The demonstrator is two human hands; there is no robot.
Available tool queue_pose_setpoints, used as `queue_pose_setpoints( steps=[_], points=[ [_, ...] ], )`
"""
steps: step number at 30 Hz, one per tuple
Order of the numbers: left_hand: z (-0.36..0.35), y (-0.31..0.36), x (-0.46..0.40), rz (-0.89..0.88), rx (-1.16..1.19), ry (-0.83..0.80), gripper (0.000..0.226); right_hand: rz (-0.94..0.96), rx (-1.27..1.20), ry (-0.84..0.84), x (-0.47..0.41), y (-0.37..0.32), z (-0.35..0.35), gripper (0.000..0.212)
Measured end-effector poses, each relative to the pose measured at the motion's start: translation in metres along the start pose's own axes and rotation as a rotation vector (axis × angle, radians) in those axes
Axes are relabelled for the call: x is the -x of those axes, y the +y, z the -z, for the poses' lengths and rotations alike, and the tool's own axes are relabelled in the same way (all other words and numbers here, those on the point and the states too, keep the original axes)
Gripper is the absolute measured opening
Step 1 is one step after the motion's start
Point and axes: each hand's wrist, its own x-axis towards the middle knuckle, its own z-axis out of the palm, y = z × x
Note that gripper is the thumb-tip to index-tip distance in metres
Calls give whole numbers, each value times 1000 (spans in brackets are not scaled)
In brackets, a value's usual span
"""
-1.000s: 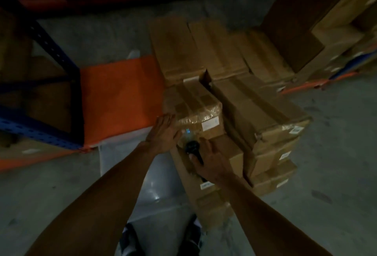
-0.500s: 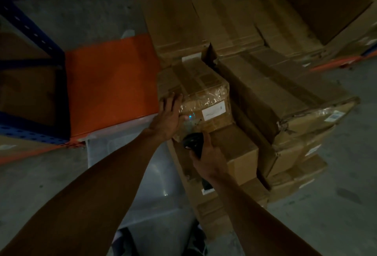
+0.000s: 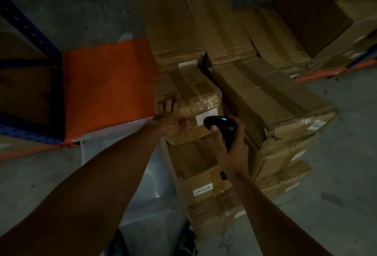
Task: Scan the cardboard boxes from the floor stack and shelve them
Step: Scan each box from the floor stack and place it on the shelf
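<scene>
1. Black barcode scanner (image 3: 221,126), blue light on, is gripped in my right hand (image 3: 232,143) just short of the white label (image 3: 205,117).
2. My left hand (image 3: 170,120) lies flat against the top taped box (image 3: 188,100), not yet lifted.
3. Beyond, the floor stack (image 3: 265,100) looks full; shelving is still ahead.

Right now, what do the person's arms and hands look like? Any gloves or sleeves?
Both forearms are bare up to the frame's edge: no sleeves show. The left hand and right hand wear no gloves, and I see no watch, ring or wristband, though the light is dim. Two long arms reach in from the bottom corners.
</scene>
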Motion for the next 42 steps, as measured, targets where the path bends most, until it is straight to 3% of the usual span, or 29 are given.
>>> queue_pose_setpoints(
  steps=[4,24,29,32,34,42],
  points=[
    [-7,0,-6,35,-19,34,88,77,151,-2,-4,9,0,57],
    [-21,-10,-6,-13,-2,148,81,147,195,3,-16,16,-2,43],
    [-19,-10,-6,-17,78,147,87,117,183,-28,-15,17,0,52],
    [-22,-13,-5,-25,63,163,107,124,207,-41,-14,21,2,57],
    [-24,-15,-7,-33,20,184,114,112,287,-75,-16,29,4,64],
    [-10,-41,-10,-111,51,256,100,-94,882,-254,-30,42,9,77]
  ],
)
